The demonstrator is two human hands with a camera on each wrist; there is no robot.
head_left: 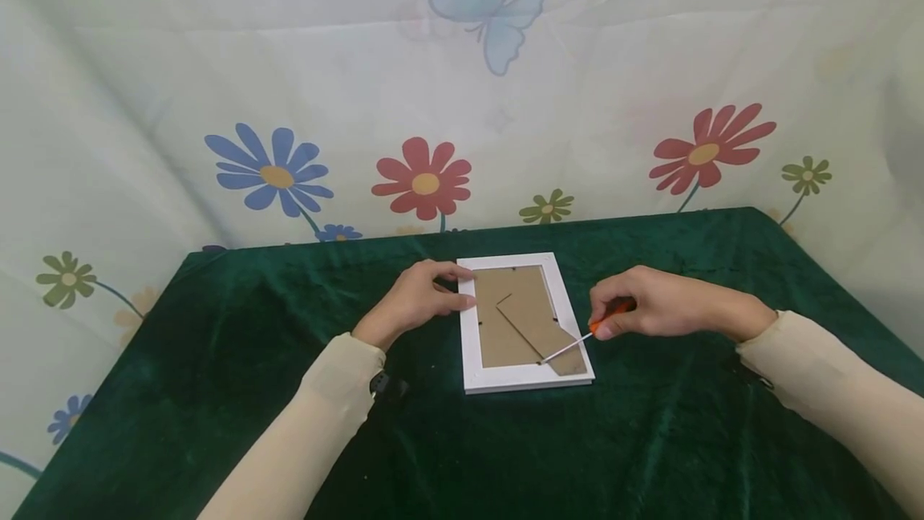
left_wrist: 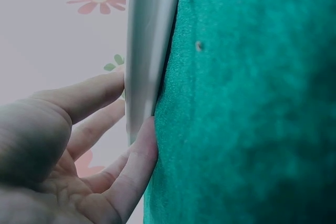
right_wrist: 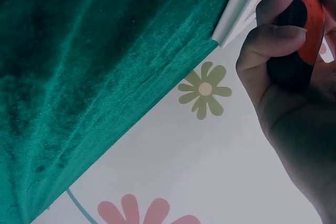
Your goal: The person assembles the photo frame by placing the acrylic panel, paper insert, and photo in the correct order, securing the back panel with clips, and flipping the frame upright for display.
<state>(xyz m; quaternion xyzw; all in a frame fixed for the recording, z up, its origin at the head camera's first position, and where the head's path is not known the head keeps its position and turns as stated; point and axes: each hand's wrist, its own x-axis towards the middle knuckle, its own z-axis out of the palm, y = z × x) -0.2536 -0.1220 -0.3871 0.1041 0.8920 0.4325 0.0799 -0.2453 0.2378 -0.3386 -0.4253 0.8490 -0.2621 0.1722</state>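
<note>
A white picture frame [head_left: 472, 343] lies on the green cloth with its brown backing board [head_left: 505, 335] facing up. Small dark tabs sit along the board's edges, and a slanting dark line crosses it. My left hand [head_left: 419, 297] holds the frame's left edge; in the left wrist view its fingertips [left_wrist: 149, 135] press against the white side. In my right hand [head_left: 642, 303] is a screwdriver [right_wrist: 310, 19] with an orange and black handle, the fingers curled round it. The screwdriver's shaft [head_left: 568, 348] reaches to the dark tab at the board's near edge.
Dark green velvet cloth [head_left: 238, 392] covers the table and shows several creases. Behind it hangs a white backdrop [head_left: 332, 87] printed with flowers and a blue butterfly.
</note>
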